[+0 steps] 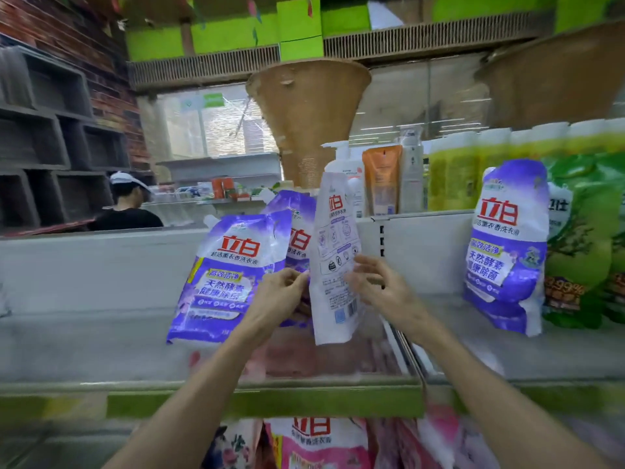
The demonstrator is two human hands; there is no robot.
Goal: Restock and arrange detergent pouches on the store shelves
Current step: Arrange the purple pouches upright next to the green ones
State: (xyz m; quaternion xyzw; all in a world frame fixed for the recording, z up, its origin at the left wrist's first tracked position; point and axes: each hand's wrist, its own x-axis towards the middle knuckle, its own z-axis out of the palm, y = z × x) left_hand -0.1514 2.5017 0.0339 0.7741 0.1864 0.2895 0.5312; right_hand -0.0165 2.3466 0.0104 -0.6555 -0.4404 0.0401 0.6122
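Observation:
A purple detergent pouch turned back side out (334, 258) stands upright on the white shelf (84, 333). My left hand (284, 292) pinches its left edge and my right hand (375, 286) holds its right edge. To its left a purple pouch (230, 275) leans with its front showing. Another purple pouch (297, 231) stands behind, partly hidden. A further purple pouch (507, 245) stands upright on the shelf to the right.
Green pouches (581, 238) stand at the far right. Bottles and an orange pouch (382, 181) sit on the shelf above. Pink pouches (318, 441) fill the lower shelf. A person in a white cap (128, 201) stands at the back left.

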